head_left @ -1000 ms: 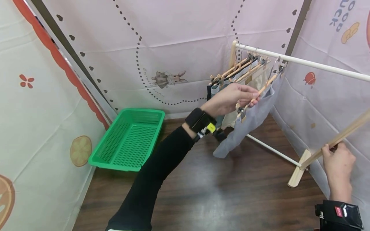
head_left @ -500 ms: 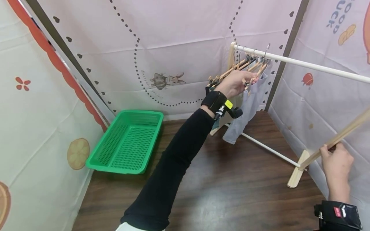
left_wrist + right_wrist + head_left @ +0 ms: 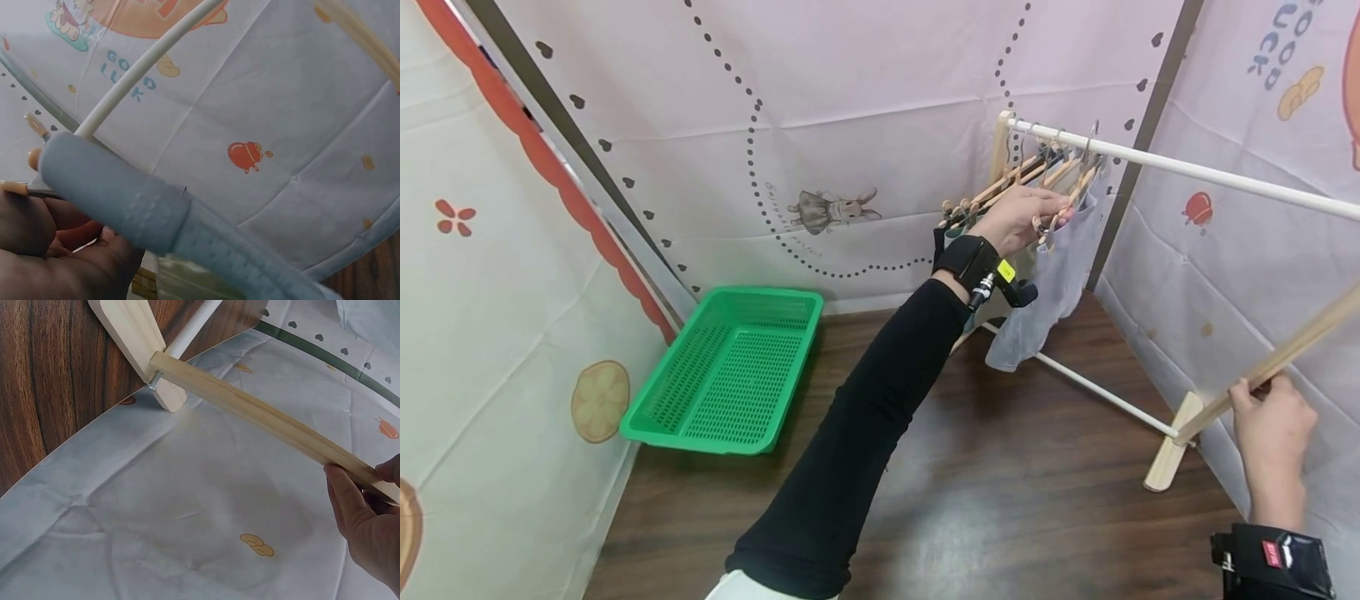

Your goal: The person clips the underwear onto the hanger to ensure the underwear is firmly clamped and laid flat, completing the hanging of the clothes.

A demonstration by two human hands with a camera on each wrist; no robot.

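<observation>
My left hand [image 3: 1037, 218] grips a wooden hanger [image 3: 1070, 204] that carries a grey garment [image 3: 1054, 271]. The hanger hangs on the white rail [image 3: 1195, 169] of a clothes rack, close against several other wooden hangers [image 3: 1000, 185] at the rail's far end. In the left wrist view the grey garment [image 3: 125, 200] lies across my palm [image 3: 56, 256], with the white rail [image 3: 144, 65] behind it. My right hand [image 3: 1262, 408] grips the rack's slanted wooden post [image 3: 1292, 348]. The right wrist view shows my fingers [image 3: 359, 509] round that post [image 3: 262, 415].
A green plastic basket [image 3: 662, 417] sits on the dark wood floor [image 3: 1015, 492] at the left, against the cloth wall. The rack's wooden foot [image 3: 1167, 454] and low white crossbar [image 3: 1097, 390] stand on the right. Printed cloth walls close in on three sides.
My left hand has carried the hanger with the grey garment up and away along the rail, against the other hangers. My right hand has stayed on the post.
</observation>
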